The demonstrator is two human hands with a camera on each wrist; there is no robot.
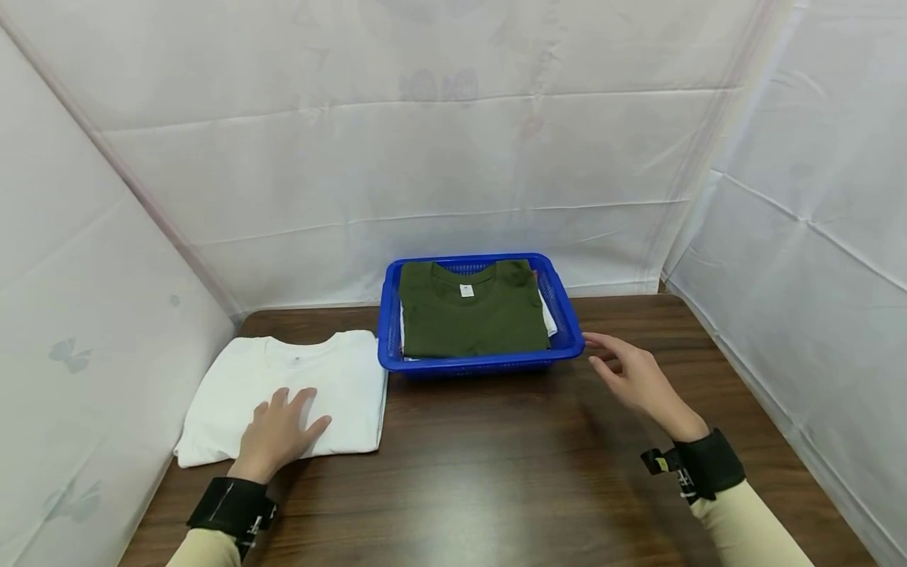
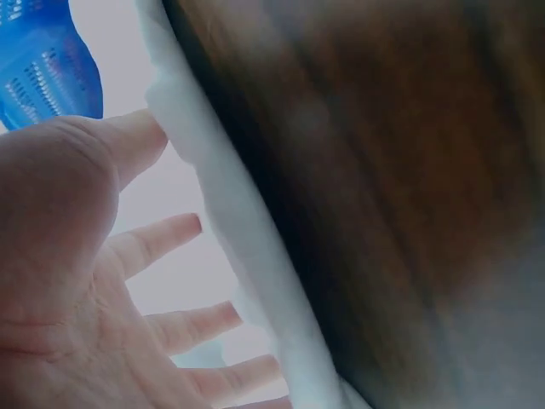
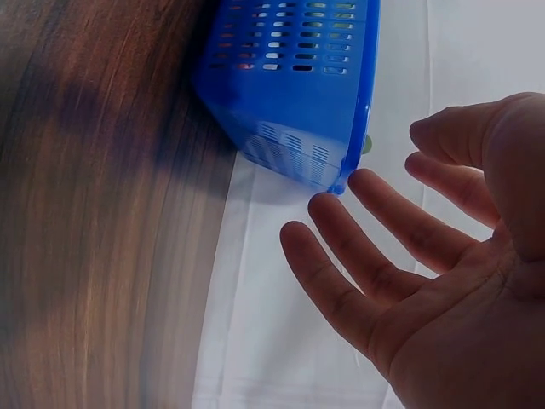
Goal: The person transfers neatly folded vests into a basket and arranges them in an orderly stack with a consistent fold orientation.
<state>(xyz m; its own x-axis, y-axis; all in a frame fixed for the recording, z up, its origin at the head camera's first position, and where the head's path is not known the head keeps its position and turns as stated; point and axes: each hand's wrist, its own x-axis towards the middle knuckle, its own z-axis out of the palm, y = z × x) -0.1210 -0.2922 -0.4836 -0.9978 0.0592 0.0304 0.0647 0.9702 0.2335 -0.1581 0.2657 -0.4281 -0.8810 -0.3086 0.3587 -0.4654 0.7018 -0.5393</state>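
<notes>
A folded white T-shirt (image 1: 333, 394) lies at the left of the table, and my left hand (image 1: 279, 435) is over its front part with the fingers spread. The left wrist view shows the fingertips at the white cloth (image 2: 247, 230). At the back middle stands a blue plastic basket (image 1: 482, 365) with slotted sides. A folded dark green T-shirt (image 1: 475, 319) with a white neck label lies on top inside it, over other white cloth (image 1: 547, 315). My right hand (image 1: 634, 378) is beside the basket's right front corner, fingers loosely extended; whether they touch the rim I cannot tell.
The brown wooden table (image 1: 482, 472) has white sheet walls (image 1: 453, 157) at its back and both sides. The white T-shirt reaches close to the left wall and the basket's left side. A black strap (image 1: 708, 465) is around each wrist.
</notes>
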